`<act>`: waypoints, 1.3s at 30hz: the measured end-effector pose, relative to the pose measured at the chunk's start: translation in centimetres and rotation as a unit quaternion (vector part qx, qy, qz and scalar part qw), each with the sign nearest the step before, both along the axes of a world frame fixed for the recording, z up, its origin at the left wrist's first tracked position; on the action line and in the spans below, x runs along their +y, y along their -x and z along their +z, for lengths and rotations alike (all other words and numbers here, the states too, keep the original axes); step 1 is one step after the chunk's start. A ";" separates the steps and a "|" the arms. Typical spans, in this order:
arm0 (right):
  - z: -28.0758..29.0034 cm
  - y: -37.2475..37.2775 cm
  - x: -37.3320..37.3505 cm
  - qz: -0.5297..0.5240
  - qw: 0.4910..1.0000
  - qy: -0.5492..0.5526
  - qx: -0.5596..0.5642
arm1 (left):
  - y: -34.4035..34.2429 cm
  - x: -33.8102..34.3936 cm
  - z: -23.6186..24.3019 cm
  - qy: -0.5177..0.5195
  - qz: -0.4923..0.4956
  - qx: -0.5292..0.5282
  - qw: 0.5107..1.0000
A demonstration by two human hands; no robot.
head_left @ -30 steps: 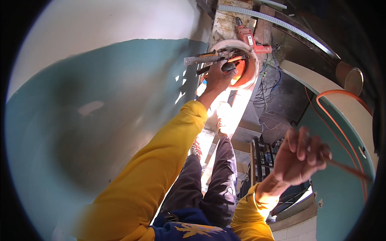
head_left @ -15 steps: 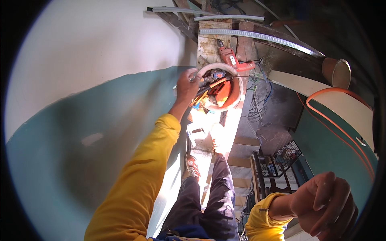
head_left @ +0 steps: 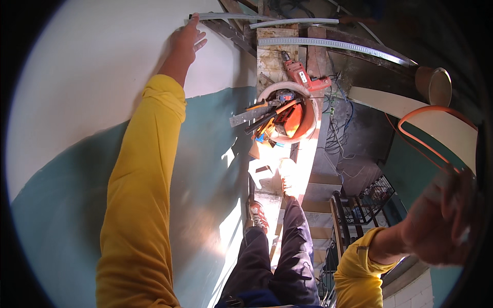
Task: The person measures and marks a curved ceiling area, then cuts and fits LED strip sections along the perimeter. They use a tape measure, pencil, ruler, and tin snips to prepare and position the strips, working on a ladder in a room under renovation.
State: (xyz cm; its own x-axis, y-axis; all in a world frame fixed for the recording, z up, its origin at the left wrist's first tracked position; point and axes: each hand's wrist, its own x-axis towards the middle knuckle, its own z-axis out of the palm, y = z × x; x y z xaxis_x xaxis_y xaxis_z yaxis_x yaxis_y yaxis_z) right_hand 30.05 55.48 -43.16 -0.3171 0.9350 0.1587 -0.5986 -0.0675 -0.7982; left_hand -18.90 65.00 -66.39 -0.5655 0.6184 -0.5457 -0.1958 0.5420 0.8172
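My left hand (head_left: 186, 43) reaches up along the wall, its fingers apart. Its index fingertip is at the dark end of a long grey metal strip (head_left: 231, 17); I cannot tell whether it presses on it. Near the right rim is my right hand (head_left: 442, 218), raised and smeared by motion, with its fingers in front of an orange hose (head_left: 422, 141). Whether it holds anything is unclear. Below the strips, a round bucket (head_left: 311, 120) is filled with tools, among them a handsaw (head_left: 246, 117) and an orange-handled tool (head_left: 292, 121). A red power drill (head_left: 303, 75) lies beyond the bucket.
I stand on a narrow plank (head_left: 307, 169) beside a white and teal wall (head_left: 205, 143). Two more metal strips, one perforated (head_left: 334, 44), lie across the far end. To the right, stairs (head_left: 321, 233) and a dark railing (head_left: 343, 220) sit lower, with tangled cables (head_left: 336, 136) above them.
My left hand has left the bucket's edge and moved up and left to the metal strip's end. My right hand has risen toward the orange hose.
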 end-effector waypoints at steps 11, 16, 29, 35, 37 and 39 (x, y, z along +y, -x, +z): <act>-28.5 11.1 -19.0 0.185 0.813 0.447 -0.324 | 13.1 2.6 -7.4 -0.083 -0.069 -0.143 0.984; -32.9 14.7 -21.3 0.168 0.821 0.446 -0.314 | 6.3 5.1 -2.1 0.016 -0.258 0.264 0.929; -36.2 25.6 -12.1 0.033 0.751 0.216 -0.623 | -1.6 3.7 16.0 -0.087 -0.179 0.200 0.959; -41.2 27.7 -8.9 0.083 0.797 0.437 -0.409 | -2.8 -0.8 23.9 -0.174 -0.158 0.400 0.886; -41.6 28.3 -9.1 0.033 0.803 0.491 -0.336 | -1.8 -3.3 26.9 -0.178 -0.156 0.465 0.853; -43.2 27.7 -8.4 -0.045 0.807 0.455 -0.374 | -2.2 -5.0 29.2 -0.180 -0.167 0.478 0.843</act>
State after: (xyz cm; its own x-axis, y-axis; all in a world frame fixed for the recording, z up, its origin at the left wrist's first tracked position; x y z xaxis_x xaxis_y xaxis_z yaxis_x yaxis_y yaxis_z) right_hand 2.38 47.09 -86.32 0.0697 0.5801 -0.8116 -0.0067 -0.8133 -0.5819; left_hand -16.72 59.96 -37.22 -0.4022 0.8585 0.3183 0.7604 0.1196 0.6383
